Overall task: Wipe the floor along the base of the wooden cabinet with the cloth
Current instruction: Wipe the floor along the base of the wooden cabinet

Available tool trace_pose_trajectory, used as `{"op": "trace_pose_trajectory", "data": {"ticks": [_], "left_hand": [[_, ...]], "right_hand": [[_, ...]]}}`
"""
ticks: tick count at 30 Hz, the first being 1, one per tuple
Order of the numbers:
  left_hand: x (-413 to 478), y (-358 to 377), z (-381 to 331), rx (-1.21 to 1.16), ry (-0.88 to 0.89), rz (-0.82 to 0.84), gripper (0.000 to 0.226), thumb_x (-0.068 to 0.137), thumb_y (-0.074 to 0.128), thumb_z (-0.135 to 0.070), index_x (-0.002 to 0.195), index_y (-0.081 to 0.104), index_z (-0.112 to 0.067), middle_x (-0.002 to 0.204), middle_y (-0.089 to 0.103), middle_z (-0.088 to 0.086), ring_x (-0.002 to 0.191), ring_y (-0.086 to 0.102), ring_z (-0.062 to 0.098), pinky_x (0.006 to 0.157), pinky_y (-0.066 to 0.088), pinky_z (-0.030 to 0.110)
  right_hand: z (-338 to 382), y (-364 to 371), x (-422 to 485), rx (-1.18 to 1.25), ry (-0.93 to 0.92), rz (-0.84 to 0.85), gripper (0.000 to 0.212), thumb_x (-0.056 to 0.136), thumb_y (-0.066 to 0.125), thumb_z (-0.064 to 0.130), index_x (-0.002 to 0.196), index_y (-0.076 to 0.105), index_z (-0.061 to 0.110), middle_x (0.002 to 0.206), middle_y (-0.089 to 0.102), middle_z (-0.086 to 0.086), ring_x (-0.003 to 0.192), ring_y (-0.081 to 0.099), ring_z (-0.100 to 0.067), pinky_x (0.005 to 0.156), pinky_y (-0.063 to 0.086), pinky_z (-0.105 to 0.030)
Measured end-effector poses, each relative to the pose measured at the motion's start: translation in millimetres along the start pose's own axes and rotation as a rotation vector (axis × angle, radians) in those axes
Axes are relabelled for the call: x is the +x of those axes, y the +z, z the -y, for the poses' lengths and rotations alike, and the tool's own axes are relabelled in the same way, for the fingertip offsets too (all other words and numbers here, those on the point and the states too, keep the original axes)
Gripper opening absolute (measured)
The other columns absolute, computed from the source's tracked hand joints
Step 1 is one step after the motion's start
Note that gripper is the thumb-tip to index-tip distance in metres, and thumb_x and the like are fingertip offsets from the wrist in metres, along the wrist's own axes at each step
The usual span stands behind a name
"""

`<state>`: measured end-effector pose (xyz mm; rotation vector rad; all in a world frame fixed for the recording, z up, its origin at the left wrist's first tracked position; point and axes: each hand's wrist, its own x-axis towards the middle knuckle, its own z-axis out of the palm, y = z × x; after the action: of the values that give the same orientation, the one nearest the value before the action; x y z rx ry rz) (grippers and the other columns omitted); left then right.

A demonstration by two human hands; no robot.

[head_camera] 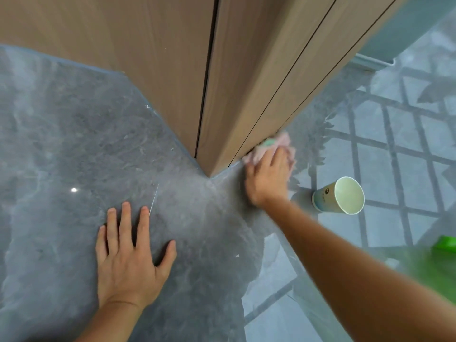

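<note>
The pink cloth (pixel 276 148) is pressed onto the grey floor (pixel 74 144), right at the base of the wooden cabinet (pixel 234 82), just past its corner on the right-hand face. A green patch is seen on the cloth where it meets the wood. The cloth is covered by the right hand (pixel 267 177), palm down, its grip flattened over the fabric, blurred. On the near left of the cabinet corner, the left hand (pixel 130 255) is planted flat on the floor, fingers spread, nothing held. A paper cup (pixel 341 196) is lying on its side to the right of the cabinet corner, near the right hand, mouth toward the camera. A blurred green object (pixel 444 244) is glimpsed farther right.
</note>
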<state>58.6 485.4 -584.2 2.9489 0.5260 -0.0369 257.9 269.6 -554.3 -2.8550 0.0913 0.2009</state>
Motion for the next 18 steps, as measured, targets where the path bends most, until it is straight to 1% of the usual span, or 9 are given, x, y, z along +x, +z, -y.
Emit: {"op": "trace_pose_trajectory", "data": {"ticks": [2, 5, 7, 9, 11, 12, 13, 16, 18], "left_hand": [[1, -2, 0, 0.001, -0.001, 0.007, 0.087, 0.081, 0.041, -0.062, 0.152, 0.038, -0.013, 0.162, 0.032, 0.022, 0.153, 0.021, 0.041, 0.124, 0.017, 0.055], [1, -4, 0, 0.008, 0.002, 0.015, 0.086, 0.081, 0.043, -0.061, 0.151, 0.04, -0.011, 0.162, 0.032, 0.023, 0.153, 0.023, 0.042, 0.123, 0.018, 0.055], [1, -3, 0, 0.006, 0.001, 0.015, 0.086, 0.081, 0.042, -0.062, 0.152, 0.039, -0.012, 0.162, 0.032, 0.022, 0.153, 0.022, 0.041, 0.124, 0.017, 0.054], [1, -2, 0, 0.008, 0.003, 0.015, 0.086, 0.082, 0.042, -0.062, 0.153, 0.037, -0.013, 0.163, 0.031, 0.021, 0.154, 0.021, 0.04, 0.124, 0.016, 0.054], [2, -1, 1, 0.01, 0.007, 0.023, 0.086, 0.083, 0.041, -0.063, 0.154, 0.034, -0.014, 0.163, 0.029, 0.021, 0.154, 0.019, 0.04, 0.125, 0.014, 0.053], [1, 0, 1, 0.008, 0.006, 0.031, 0.086, 0.084, 0.04, -0.063, 0.154, 0.033, -0.014, 0.164, 0.029, 0.021, 0.154, 0.018, 0.04, 0.125, 0.014, 0.053], [1, 0, 1, 0.005, 0.004, 0.037, 0.086, 0.084, 0.039, -0.063, 0.154, 0.033, -0.014, 0.164, 0.028, 0.021, 0.155, 0.018, 0.04, 0.125, 0.013, 0.053], [-1, 0, 0, 0.028, 0.0, 0.048, 0.087, 0.085, 0.036, -0.064, 0.156, 0.03, -0.014, 0.165, 0.026, 0.019, 0.155, 0.016, 0.039, 0.125, 0.014, 0.053], [1, -2, -1, 0.028, -0.001, 0.062, 0.087, 0.086, 0.035, -0.065, 0.156, 0.029, -0.014, 0.165, 0.025, 0.019, 0.155, 0.017, 0.039, 0.125, 0.015, 0.053]], "right_hand": [[22, 19, -58, 0.012, -0.177, 0.058, 0.066, 0.1, 0.031, 0.044, 0.147, 0.023, -0.001, 0.159, 0.016, -0.03, 0.15, 0.006, -0.042, 0.122, -0.012, -0.046], [44, 36, -101, -0.006, -0.34, 0.161, 0.071, 0.098, 0.03, 0.049, 0.15, 0.021, 0.002, 0.161, 0.014, -0.028, 0.151, 0.002, -0.041, 0.12, -0.013, -0.044], [38, 34, -96, -0.023, -0.399, 0.177, 0.072, 0.098, 0.034, 0.05, 0.151, 0.023, 0.004, 0.16, 0.019, -0.025, 0.151, 0.006, -0.039, 0.123, -0.01, -0.045], [12, 23, -78, -0.084, -0.568, 0.205, 0.072, 0.099, 0.036, 0.052, 0.152, 0.023, 0.006, 0.16, 0.022, -0.022, 0.152, 0.009, -0.034, 0.125, -0.006, -0.044], [-21, 12, -49, -0.16, -0.651, 0.203, 0.072, 0.1, 0.036, 0.053, 0.153, 0.022, 0.007, 0.161, 0.022, -0.022, 0.152, 0.008, -0.031, 0.123, -0.013, -0.036], [-36, 7, -28, -0.171, -0.584, 0.165, 0.072, 0.099, 0.035, 0.054, 0.153, 0.021, 0.008, 0.161, 0.021, -0.022, 0.151, 0.007, -0.03, 0.122, -0.016, -0.034], [-47, 2, -3, -0.154, -0.44, 0.115, 0.073, 0.099, 0.033, 0.055, 0.154, 0.018, 0.009, 0.161, 0.02, -0.021, 0.151, 0.007, -0.03, 0.122, -0.014, -0.037], [-58, -22, 68, -0.124, 0.045, 0.141, 0.083, 0.095, 0.037, 0.056, 0.154, 0.01, 0.005, 0.162, 0.014, -0.022, 0.151, 0.007, -0.033, 0.124, 0.002, -0.046], [-50, -26, 80, -0.212, 0.13, 0.195, 0.088, 0.092, 0.039, 0.059, 0.154, 0.009, 0.004, 0.162, 0.012, -0.023, 0.151, 0.006, -0.034, 0.123, 0.003, -0.046]]}}
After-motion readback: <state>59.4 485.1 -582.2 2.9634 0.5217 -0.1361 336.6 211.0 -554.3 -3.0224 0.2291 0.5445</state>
